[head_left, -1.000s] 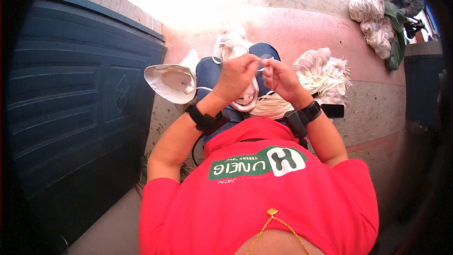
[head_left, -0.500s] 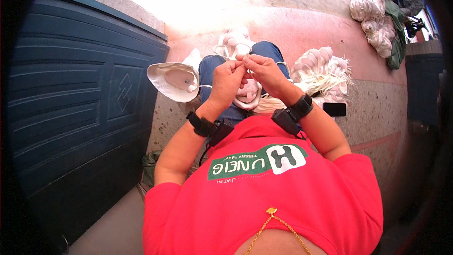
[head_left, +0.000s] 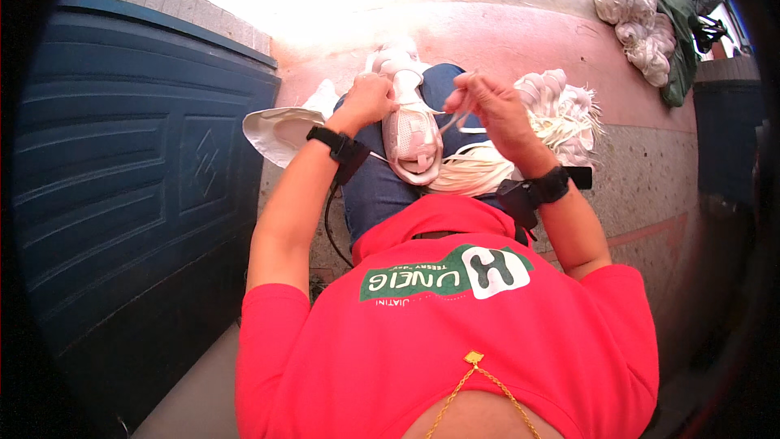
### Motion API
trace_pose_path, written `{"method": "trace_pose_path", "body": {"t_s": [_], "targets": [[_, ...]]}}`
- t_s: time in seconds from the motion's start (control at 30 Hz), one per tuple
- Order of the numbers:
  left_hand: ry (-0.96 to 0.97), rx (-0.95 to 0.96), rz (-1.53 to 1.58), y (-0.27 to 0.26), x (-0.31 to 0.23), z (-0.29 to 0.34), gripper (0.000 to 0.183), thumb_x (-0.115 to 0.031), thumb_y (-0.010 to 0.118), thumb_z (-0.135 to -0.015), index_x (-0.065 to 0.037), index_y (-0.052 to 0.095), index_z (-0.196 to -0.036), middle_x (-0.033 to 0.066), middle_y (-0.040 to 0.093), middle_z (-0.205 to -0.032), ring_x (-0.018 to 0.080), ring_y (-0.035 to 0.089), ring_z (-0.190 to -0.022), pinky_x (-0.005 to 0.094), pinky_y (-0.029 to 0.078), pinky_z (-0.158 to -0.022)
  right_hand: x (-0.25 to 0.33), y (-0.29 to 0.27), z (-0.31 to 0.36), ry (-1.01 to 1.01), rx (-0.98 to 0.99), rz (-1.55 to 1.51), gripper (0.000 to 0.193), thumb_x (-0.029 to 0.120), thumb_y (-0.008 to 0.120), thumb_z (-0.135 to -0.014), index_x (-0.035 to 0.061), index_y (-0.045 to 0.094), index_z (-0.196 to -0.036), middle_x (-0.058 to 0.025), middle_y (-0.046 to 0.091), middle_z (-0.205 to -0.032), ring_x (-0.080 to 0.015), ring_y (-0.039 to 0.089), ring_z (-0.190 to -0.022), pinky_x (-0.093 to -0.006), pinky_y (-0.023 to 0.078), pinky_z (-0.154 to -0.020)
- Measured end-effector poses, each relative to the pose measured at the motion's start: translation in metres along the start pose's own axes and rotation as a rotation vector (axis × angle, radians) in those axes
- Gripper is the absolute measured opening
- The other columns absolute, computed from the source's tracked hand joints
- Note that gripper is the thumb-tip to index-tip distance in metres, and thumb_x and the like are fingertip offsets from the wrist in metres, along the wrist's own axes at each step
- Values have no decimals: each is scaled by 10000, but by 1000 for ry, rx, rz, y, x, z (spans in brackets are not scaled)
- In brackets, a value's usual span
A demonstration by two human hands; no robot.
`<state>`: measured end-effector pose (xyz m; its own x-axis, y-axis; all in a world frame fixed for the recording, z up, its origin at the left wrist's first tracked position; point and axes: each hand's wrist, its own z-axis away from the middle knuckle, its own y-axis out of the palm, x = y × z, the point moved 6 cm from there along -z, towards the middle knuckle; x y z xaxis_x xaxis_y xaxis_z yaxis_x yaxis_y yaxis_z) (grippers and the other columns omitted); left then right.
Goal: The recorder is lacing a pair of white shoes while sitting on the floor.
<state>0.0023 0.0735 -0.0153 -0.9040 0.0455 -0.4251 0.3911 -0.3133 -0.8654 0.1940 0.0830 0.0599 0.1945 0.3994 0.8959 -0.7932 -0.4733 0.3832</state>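
Observation:
A pale pink and white sneaker (head_left: 413, 142) rests on my lap, toe pointing away and its opening toward me. My left hand (head_left: 370, 101) is closed at the sneaker's left side, near the lacing; what its fingers grip is hidden. Raised to the right of the sneaker, my right hand (head_left: 494, 110) pinches a thin white shoelace (head_left: 457, 123). A bundle of cream laces (head_left: 475, 169) lies across my right thigh. Beyond the sneaker, between my knees, are more white shoes (head_left: 398, 57).
Heaped white shoes (head_left: 565, 106) with trailing laces sit right of my leg, beside a dark phone (head_left: 579, 177). A white cloth hat-like item (head_left: 276, 132) is at my left knee. Blue panelled door (head_left: 138, 154) on the left. Far right: shoe bundles (head_left: 642, 28), green sack (head_left: 677, 41) and another person.
My hands have moved apart, the left one leftward and the right one rightward with a lace. The sneaker and the cream laces now show more fully between them.

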Motion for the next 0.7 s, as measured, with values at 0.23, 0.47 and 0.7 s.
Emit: {"method": "trace_pose_path", "body": {"t_s": [0.23, 0.47, 0.7], "targets": [[109, 259, 18, 3, -11, -26, 203, -195, 634, -625, -2, 600, -675, 171, 604, -701, 269, 580, -646, 355, 444, -578, 98, -10, 10, -309, 19, 157, 301, 248, 423, -906, -12, 562, -969, -49, 584, -654, -110, 555, -653, -227, 409, -655], [-39, 334, 135, 11, 4, -21, 234, -205, 631, -664, 20, 592, -715, 146, 573, -636, 176, 540, -595, 323, 420, -537, 85, 6, 17, -255, 74, 240, 272, 236, 440, -901, 8, 568, -973, -31, 566, -633, -98, 542, -640, -230, 409, -677], [17, 206, -129, -3, -14, -15, 209, -151, 586, -676, 18, 623, -794, 185, 613, -782, 287, 603, -768, 369, 474, -648, 82, -1, 23, -223, 14, 271, 278, 228, 429, -905, -4, 563, -980, -24, 548, -626, -99, 536, -611, -233, 420, -674]]}}
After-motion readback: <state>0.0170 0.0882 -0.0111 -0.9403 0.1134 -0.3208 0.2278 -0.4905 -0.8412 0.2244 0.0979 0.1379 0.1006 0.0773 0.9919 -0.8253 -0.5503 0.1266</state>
